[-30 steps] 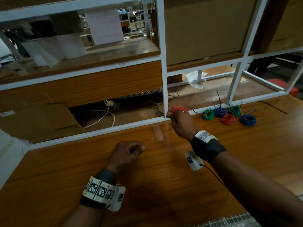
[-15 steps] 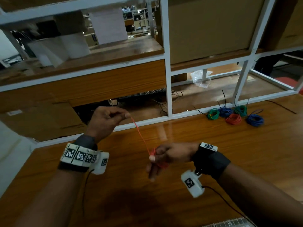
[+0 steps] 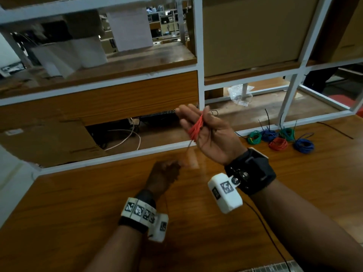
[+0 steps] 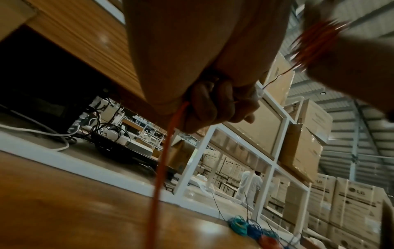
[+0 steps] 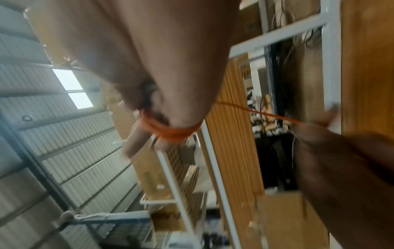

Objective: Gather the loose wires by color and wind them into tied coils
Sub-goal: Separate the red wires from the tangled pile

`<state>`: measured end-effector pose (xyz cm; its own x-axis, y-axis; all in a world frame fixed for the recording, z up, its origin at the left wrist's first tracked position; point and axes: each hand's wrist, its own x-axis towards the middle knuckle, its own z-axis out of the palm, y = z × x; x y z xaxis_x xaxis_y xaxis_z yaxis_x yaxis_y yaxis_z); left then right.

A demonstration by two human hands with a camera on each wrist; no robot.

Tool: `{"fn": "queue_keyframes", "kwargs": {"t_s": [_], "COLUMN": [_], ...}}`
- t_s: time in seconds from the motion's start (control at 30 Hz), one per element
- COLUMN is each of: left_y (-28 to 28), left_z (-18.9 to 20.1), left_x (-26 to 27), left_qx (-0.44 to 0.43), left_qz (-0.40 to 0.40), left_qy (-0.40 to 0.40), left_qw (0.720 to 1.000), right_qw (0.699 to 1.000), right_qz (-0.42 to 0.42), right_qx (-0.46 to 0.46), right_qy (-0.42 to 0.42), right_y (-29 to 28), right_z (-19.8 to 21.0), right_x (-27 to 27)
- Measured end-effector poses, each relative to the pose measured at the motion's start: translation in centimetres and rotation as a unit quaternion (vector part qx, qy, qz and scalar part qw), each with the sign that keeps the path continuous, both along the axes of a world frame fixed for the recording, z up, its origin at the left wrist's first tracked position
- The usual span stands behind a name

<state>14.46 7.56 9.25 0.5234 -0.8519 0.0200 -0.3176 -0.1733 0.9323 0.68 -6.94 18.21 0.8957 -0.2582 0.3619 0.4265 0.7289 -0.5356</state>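
A red wire is wound in several loops round the fingers of my right hand, which is raised palm up over the wooden table; the thumb lies against the loops. One thin strand runs down to my left hand, which pinches it with curled fingers low over the table. In the left wrist view the curled fingers grip the wire and its free length hangs toward the table. In the right wrist view the red loops circle my fingers.
Several tied coils lie at the table's far right: green, blue, green, red, blue, with black ties sticking up. A white metal shelf frame stands along the far edge. A loose black tie lies beyond.
My left hand has dropped from upper left to low at the centre, still on the strand. My right hand rose and turned palm up with the loops on its fingers.
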Motion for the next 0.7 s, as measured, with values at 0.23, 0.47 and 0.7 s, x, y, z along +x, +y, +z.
{"fn": "queue_keyframes", "kwargs": {"t_s": [0.23, 0.47, 0.7], "left_y": [2.4, 4.8, 5.6], "left_z": [-1.4, 1.4, 5.8], "left_x": [-1.1, 3.2, 5.3], "left_qx": [0.030, 0.080, -0.040], "left_qz": [-0.032, -0.019, -0.036], "left_qy": [-0.089, -0.222, -0.343], "left_qw": [0.995, 0.972, 0.938], "right_qw": [0.812, 0.615, 0.713], "right_qz": [-0.383, -0.137, 0.115], "right_qx": [-0.289, -0.617, -0.572], "right_qy": [0.333, 0.471, 0.389], "right_y": [-2.1, -0.3, 2.3], "right_z": [-4.5, -7.9, -6.8], "right_x": [0.1, -1.6, -2.9]}}
